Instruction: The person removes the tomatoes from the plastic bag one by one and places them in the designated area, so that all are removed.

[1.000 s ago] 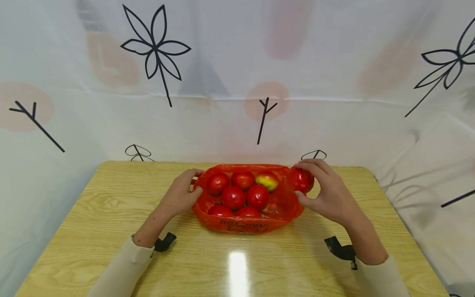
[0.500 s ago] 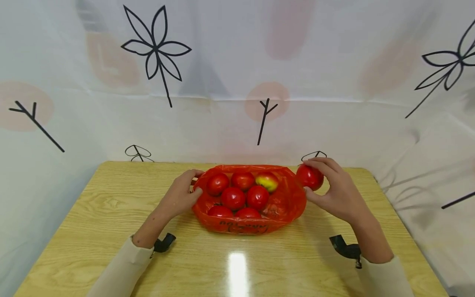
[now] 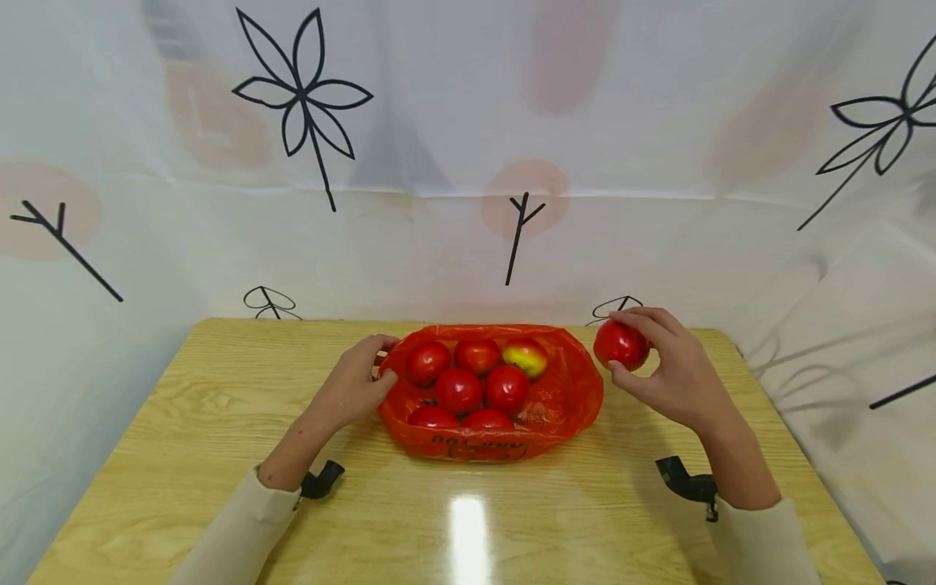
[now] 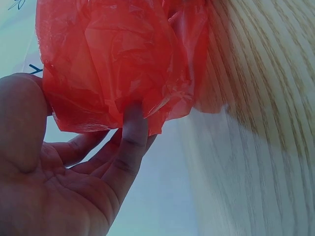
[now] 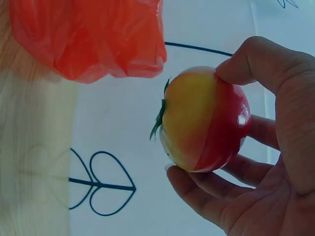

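Observation:
An opened red plastic bag [image 3: 563, 398] sits mid-table with several red tomatoes [image 3: 458, 392] inside, one of them partly yellow [image 3: 525, 357]. My left hand [image 3: 358, 380] grips the bag's left end. The left wrist view shows a finger [image 4: 134, 132] of that hand pressed against the crinkled plastic [image 4: 118, 64]. Just right of the bag, my right hand [image 3: 673, 370] holds another tomato [image 3: 621, 344] between thumb and fingers. Up close in the right wrist view, this tomato [image 5: 206, 123] is half yellow, half glossy red, with a green leafy stem end [image 5: 158, 118].
Everything stands on a light wood table [image 3: 241, 390] whose back edge meets a patterned white cloth [image 3: 439, 244]. Dark lettering [image 3: 475, 447] runs along the bag's front side. A black strap piece [image 3: 687, 483] juts from the right wrist, and a similar one [image 3: 322, 479] from the left.
My right hand has carried its tomato rightward and slightly up, from over the bag's right rim to beyond it. The left hand has stayed on the bag.

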Demonstrator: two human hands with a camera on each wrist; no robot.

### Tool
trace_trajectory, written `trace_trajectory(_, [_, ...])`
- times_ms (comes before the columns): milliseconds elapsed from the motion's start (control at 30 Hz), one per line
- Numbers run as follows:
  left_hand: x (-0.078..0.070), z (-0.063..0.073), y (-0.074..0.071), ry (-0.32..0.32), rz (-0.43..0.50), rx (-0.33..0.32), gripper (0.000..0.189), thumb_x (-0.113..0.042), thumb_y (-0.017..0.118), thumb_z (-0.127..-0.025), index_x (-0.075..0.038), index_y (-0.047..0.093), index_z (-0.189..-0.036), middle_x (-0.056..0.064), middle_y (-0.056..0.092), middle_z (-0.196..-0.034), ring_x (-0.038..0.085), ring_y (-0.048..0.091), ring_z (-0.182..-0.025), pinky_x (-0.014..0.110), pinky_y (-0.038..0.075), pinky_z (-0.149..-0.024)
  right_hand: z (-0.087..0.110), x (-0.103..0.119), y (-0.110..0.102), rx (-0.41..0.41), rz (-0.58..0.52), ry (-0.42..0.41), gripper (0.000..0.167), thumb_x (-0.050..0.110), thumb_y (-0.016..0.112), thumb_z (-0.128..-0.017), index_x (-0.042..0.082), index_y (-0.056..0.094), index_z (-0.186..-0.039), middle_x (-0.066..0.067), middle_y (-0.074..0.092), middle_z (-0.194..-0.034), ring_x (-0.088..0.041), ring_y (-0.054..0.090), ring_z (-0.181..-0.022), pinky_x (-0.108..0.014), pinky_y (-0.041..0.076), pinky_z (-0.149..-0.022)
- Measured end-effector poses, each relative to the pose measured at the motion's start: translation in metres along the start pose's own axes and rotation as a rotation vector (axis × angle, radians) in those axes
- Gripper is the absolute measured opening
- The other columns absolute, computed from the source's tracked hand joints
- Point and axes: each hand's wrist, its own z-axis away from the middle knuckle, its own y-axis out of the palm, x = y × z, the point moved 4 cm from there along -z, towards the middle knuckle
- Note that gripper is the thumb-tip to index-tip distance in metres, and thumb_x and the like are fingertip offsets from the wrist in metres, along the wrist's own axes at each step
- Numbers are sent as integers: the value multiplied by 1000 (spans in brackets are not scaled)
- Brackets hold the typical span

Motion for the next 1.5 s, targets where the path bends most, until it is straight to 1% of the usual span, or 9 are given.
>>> trace_trajectory(767, [1,3,0,4,25,7,47,-6,62,-99,-4,55,-146,12,62,-140,31,63,-123,47,61,-96,1,-37,18,-19,-10,53,59,5,85,-80,3,67,-136,-20,58,-134,-40,61,-110,-10,44,-83])
trace_trajectory(867, [0,2,0,5,26,11,47,-7,62,-100,-5,54,-146,12,62,-141,31,62,-123,47,61,-97,2,-44,22,-24,-12,70,58,6,84,-81,2,67,-136,-20,59,-134,-40,62,-110,-16,49,-83])
trace_trajectory(967, [0,2,-1,4,26,11,47,-6,62,-100,-4,54,-146,12,62,-141,31,62,-123,47,61,-97,3,-51,27,-25,-10,84,57,6,83,-82,2,66,-136,-21,60,-133,-41,62,-108,-35,60,-82])
trace_trajectory(1067, [0,2,-2,7,28,12,47,-6,62,-100,-4,54,-146,13,62,-140,31,63,-123,48,61,-97,4,-58,32,-21,-4,99,57,6,83,-83,1,65,-137,-22,61,-134,-41,63,-108,-50,62,-81])
trace_trajectory(1167, [-1,2,-2,15,27,16,47,-6,62,-100,-4,54,-146,13,62,-140,31,63,-123,47,61,-96,5,-62,35,-20,-6,112,58,7,84,-83,1,64,-137,-23,61,-136,-42,63,-110,-34,59,-83])
trace_trajectory(1267, [-1,1,-1,24,26,17,47,-6,61,-99,-4,55,-146,12,62,-140,31,63,-122,47,61,-96,7,-66,37,-19,-6,123,59,7,84,-83,1,64,-138,-23,61,-137,-42,63,-112,-13,45,-85])
trace_trajectory(1333, [-1,1,-1,27,23,16,47,-6,61,-99,-4,55,-145,12,63,-140,31,63,-122,47,61,-96,8,-69,39,-19,-9,124,59,6,84,-84,1,64,-139,-23,62,-137,-43,63,-113,-6,38,-86])
trace_trajectory(1433, [-1,1,-1,29,17,17,47,-6,61,-99,-3,55,-145,12,63,-139,31,63,-122,47,61,-96,9,-74,42,-24,-10,116,58,6,83,-84,1,63,-139,-23,63,-137,-42,64,-114,0,34,-87])
trace_trajectory(1500, [-2,1,-1,29,9,18,47,-6,61,-99,-3,55,-145,13,63,-139,31,63,-122,47,61,-96,10,-77,45,-22,-9,118,57,5,82,-85,0,63,-139,-24,63,-137,-43,63,-115,-12,49,-91])
